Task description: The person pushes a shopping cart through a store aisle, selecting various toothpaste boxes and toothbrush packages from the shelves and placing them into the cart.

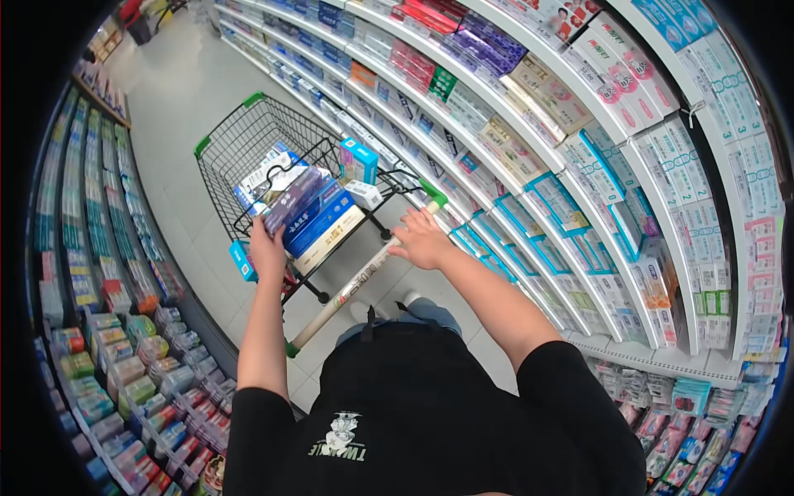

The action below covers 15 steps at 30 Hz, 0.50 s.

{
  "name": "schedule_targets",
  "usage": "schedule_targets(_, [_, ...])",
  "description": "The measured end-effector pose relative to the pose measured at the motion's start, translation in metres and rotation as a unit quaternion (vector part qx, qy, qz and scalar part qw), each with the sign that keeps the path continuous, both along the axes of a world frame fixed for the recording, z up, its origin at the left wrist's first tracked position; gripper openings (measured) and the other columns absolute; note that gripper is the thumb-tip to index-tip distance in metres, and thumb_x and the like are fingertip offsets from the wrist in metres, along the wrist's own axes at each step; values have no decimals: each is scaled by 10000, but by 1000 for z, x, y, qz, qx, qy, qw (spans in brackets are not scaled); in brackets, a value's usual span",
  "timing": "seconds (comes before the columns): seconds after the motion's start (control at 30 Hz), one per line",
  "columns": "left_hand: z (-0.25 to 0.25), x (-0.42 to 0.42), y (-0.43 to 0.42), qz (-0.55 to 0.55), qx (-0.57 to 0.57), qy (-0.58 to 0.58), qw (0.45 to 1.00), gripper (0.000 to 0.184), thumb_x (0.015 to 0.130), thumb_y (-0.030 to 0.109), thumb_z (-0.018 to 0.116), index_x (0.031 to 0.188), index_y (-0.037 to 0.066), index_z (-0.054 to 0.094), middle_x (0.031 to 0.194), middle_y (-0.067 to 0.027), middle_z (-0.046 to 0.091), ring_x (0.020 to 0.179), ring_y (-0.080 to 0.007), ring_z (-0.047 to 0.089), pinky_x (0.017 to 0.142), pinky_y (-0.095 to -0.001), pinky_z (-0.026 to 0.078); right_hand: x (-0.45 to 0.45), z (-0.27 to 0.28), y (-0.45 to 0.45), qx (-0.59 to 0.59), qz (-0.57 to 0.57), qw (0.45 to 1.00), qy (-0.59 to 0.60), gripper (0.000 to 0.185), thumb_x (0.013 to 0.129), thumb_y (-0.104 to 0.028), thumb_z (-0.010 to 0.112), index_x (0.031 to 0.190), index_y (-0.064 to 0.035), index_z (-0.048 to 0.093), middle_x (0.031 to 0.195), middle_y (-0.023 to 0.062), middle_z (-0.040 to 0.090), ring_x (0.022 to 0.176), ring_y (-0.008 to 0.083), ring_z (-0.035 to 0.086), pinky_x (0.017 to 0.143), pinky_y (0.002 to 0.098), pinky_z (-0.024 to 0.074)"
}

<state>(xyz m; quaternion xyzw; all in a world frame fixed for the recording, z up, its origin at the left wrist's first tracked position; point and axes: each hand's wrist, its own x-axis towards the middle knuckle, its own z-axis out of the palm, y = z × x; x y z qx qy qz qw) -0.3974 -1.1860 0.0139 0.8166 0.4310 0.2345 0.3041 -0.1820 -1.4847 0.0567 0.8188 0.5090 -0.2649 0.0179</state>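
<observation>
A wire shopping cart (222, 131) with green corners stands before me. My left hand (267, 248) reaches over its near side and grips the end of a dark purple box (291, 202), which lies tilted over other boxes. Below that box are a blue box (318, 221) and a cream-and-blue box (331, 241). My right hand (420, 240) is closed over the right part of the cart's pale handle (341, 296); the undersides of its fingers are hidden. A small white box (364, 194) sits near the basket's right side.
Shelves of boxed goods (504, 149) curve along the right, close to the cart. Lower racks of packets (107, 273) line the left. Tiled floor (165, 99) runs ahead between them. Blue signs (358, 159) hang on the cart. A person (135, 23) is far off at top left.
</observation>
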Motion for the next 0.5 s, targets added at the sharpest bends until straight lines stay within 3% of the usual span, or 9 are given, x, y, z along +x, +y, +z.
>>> schedule_targets(0.1, [-5,-5,-16,-46,50,-57,996,455,902,92,778,1304,11,582,1083,-215,696,974,-387,687,855,-441,533,13,-10,14,110,-69,991,27,741,996,-540,637,1601,-182,405,1626,226,388,1577,397,239,1300,535,144])
schedule_targets(0.2, [16,-2,-52,-83,-13,-63,994,466,875,21,787,1297,9,590,1095,-173,705,1001,-295,718,829,-365,554,22,34,39,294,-98,951,21,936,888,-454,805,1647,-203,317,1622,205,400,1552,393,294,1265,527,263])
schedule_targets(0.3, [28,14,-85,-142,-83,-133,977,482,854,38,822,1280,5,598,1135,-157,708,1022,-294,717,855,-359,568,38,82,47,332,92,935,-86,977,781,-362,890,1609,-201,397,1619,144,414,1484,375,396,1221,501,346])
schedule_targets(0.33, [29,21,-92,-144,-103,-142,974,503,848,46,832,1293,7,599,1158,-164,706,1049,-303,711,877,-374,566,48,78,49,372,145,913,-81,823,770,-332,874,1504,-192,528,1498,93,545,1343,327,521,1125,477,435])
schedule_targets(0.4, [39,36,-104,-146,-145,-158,966,546,837,63,851,1319,12,599,1203,-178,703,1102,-323,701,922,-404,560,65,77,49,327,167,929,-47,671,789,-313,857,1395,-176,604,1375,59,616,1235,295,568,1045,454,474])
schedule_targets(0.43, [47,43,-107,-135,-112,-148,973,582,824,66,863,1339,17,596,1226,-187,698,1136,-332,688,948,-421,549,74,80,47,304,178,935,-30,596,799,-303,849,1341,-167,641,1314,42,652,1181,278,592,1005,442,494])
schedule_targets(0.47, [57,51,-107,-124,-79,-140,979,617,812,69,875,1359,23,593,1248,-195,694,1169,-341,675,975,-439,537,88,85,43,367,187,908,-77,476,809,-295,837,1238,-158,683,1173,9,691,1058,251,615,918,422,511])
schedule_targets(0.5, [64,60,-109,-112,-46,-132,984,653,800,72,886,1379,28,590,1271,-204,689,1203,-350,663,1002,-456,526,106,87,39,375,169,908,-82,476,815,-295,833,1242,-150,681,1172,22,693,1058,260,618,921,421,510])
